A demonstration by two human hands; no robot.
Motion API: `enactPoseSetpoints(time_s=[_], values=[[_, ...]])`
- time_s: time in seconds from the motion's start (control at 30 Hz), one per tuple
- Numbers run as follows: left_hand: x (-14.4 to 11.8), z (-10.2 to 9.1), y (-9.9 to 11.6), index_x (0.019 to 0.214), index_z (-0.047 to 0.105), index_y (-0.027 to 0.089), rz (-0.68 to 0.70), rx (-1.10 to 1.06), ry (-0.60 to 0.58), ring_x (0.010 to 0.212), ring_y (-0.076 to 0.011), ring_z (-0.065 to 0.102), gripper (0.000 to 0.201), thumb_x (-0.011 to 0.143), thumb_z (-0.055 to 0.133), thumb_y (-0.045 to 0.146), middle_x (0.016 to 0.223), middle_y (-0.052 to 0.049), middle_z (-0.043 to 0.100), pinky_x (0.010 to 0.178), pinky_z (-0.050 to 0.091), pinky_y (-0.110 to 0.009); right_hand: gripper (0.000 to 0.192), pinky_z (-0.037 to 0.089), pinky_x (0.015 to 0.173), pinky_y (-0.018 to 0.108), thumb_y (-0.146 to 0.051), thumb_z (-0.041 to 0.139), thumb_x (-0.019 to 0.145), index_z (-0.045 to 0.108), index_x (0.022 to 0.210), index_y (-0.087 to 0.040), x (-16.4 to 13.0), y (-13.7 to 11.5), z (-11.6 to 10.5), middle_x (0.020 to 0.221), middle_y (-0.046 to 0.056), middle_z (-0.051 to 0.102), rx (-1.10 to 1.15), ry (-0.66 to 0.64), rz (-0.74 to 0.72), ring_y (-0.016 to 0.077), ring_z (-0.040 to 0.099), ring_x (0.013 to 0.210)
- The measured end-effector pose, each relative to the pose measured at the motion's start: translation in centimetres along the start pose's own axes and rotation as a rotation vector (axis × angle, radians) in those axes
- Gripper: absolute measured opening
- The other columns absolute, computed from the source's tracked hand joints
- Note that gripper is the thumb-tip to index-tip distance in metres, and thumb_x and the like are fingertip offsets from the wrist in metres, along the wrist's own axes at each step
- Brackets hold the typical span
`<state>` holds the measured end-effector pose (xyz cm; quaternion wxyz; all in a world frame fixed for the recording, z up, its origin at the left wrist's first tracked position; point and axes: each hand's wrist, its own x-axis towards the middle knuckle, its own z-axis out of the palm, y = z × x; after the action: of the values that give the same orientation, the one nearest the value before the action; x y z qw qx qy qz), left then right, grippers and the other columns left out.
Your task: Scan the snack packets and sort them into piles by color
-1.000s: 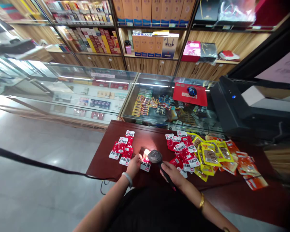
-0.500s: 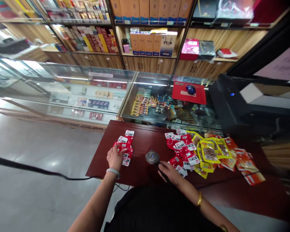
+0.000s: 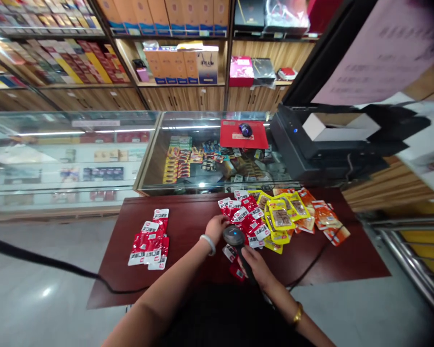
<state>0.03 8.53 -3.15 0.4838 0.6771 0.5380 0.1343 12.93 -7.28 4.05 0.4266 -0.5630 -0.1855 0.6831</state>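
Observation:
My right hand (image 3: 256, 267) is wrapped round the handle of a dark barcode scanner (image 3: 234, 236), whose head points up and to the left. Just beyond the scanner head, my left hand (image 3: 216, 229) reaches the left edge of a heap of red-and-white snack packets (image 3: 251, 217). Its fingers are drawn together on a packet there; the scanner hides part of the grip. Apart from the heap, a smaller group of the same red packets (image 3: 152, 241) lies overlapping at the left of the table. Another red packet (image 3: 237, 271) lies under the scanner handle.
Yellow snack packets (image 3: 281, 218) and orange packets (image 3: 323, 217) lie right of the red heap on the brown table (image 3: 191, 212). Behind it stands a glass display counter (image 3: 152, 159) with a red mat (image 3: 227, 135) and mouse. A black machine (image 3: 296, 154) stands at right. A cable (image 3: 313, 262) crosses the table.
My left hand has left the small red group and moved right to the red heap. The scanner stays in my right hand, now nearer the heap. The view has turned right.

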Motion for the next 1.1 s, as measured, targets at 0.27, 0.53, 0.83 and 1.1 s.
enactPoseSetpoints(time_s=[0.27, 0.53, 0.83, 1.1], values=[[3.7, 2.6, 5.4, 0.12, 0.059, 0.016, 0.1, 0.444, -0.092, 0.108, -0.0265, 0.057, 0.058, 0.074, 0.07, 0.048, 0.121, -0.015, 0.056, 0.094, 0.043, -0.034, 0.053, 0.025, 0.034, 0.018, -0.07, 0.065, 0.071, 0.051, 0.082, -0.02, -0.2, 0.4, -2.9, 0.048, -0.009, 0.047, 0.11, 0.083, 0.022, 0.0058, 0.034, 0.035], [3.3, 3.7, 5.4, 0.11, 0.056, 0.016, 0.08, 0.662, -0.143, 0.106, -0.0245, 0.056, 0.04, 0.08, 0.067, 0.04, 0.114, -0.014, 0.057, 0.091, 0.043, -0.034, 0.053, 0.024, 0.034, 0.018, -0.07, 0.067, 0.069, 0.049, 0.076, -0.021, -0.6, 0.7, -3.3, 0.046, -0.009, 0.046, 0.138, 0.105, 0.023, 0.0056, 0.033, 0.035], [3.8, 2.8, 5.8, 0.134, 0.045, 0.025, 0.25, 0.69, -0.171, 0.122, -0.0332, 0.044, 0.073, 0.069, 0.075, 0.041, 0.135, -0.015, 0.042, 0.099, 0.04, -0.044, 0.054, 0.025, 0.035, 0.018, -0.071, 0.065, 0.069, 0.05, 0.078, -0.021, -0.8, 0.5, -2.6, 0.048, -0.008, 0.046, 0.07, 0.129, 0.002, 0.0057, 0.033, 0.036], [0.4, 0.7, 2.7, 0.11, 0.053, 0.02, 0.049, 0.404, -0.114, 0.09, -0.0212, 0.063, 0.038, 0.078, 0.068, 0.033, 0.094, -0.008, 0.066, 0.079, 0.045, -0.029, 0.051, 0.024, 0.036, 0.019, -0.069, 0.066, 0.07, 0.048, 0.075, -0.022, -1.4, -0.1, -2.4, 0.05, -0.008, 0.047, 0.035, 0.136, 0.01, 0.0061, 0.034, 0.037]])
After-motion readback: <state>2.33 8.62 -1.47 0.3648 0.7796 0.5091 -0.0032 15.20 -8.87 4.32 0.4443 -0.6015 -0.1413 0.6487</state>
